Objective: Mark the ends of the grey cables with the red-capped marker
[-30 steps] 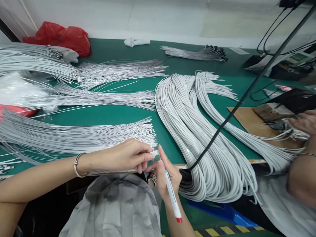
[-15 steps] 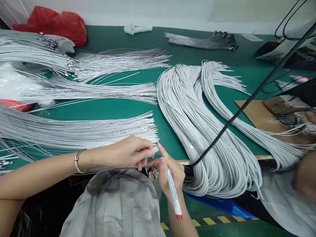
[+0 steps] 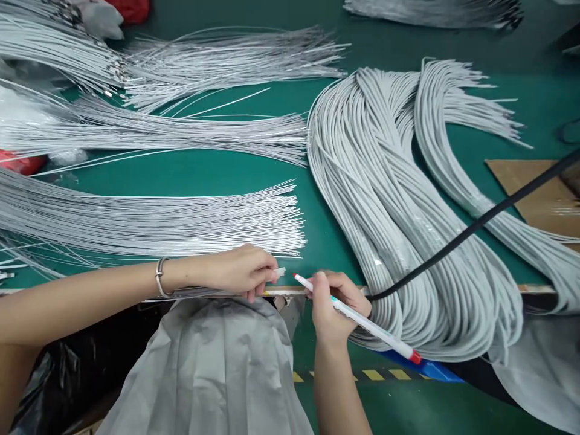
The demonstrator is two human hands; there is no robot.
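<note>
Left hand [image 3: 240, 273] pinches thin grey wire end [image 3: 280, 272]; right hand [image 3: 333, 305] clasps white red-tipped marker pen [image 3: 357, 318] — steady wire flat on green tabletop [image 3: 217, 181], touch tip lightly.

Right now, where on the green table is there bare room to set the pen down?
Bare green mat lies between the middle wire fan and the near wire fan. A smaller bare patch sits between the near fan's tips and the grey tube bundle. Crowded: the front edge, where the left hand and the right hand with the pen meet.
</note>
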